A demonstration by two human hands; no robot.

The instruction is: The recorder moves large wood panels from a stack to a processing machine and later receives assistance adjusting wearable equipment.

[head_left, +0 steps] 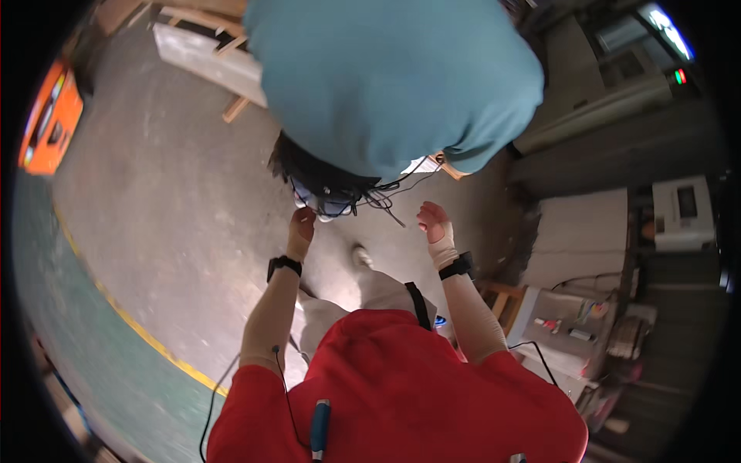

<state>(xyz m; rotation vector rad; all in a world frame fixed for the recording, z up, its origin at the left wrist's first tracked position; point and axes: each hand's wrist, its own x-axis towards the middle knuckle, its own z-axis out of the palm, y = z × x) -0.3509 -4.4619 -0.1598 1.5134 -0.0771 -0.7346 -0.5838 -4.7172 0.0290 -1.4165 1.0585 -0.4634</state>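
My left hand (pixel 302 224) is raised at the edge of a dark head-worn device (pixel 328 202) on a person bending forward in front of me. Its fingers are mostly hidden, and I cannot make out whether it touches the device. Apart from the person, on the other side, my right hand (pixel 436 219) has loosely curled fingers with nothing visible in them. Black cables (pixel 380 199) hang from the device between my hands. Both my wrists have light wraps and black bands. The person's teal shirt (pixel 394 77) fills the top middle.
An orange machine (pixel 52 119) stands at the far left, with a yellow floor line (pixel 131 322) below it. Wooden pieces and a pale board (pixel 204 58) lie beyond the person. To the right are a cluttered bench (pixel 559 320) and a white box-shaped device (pixel 684 213).
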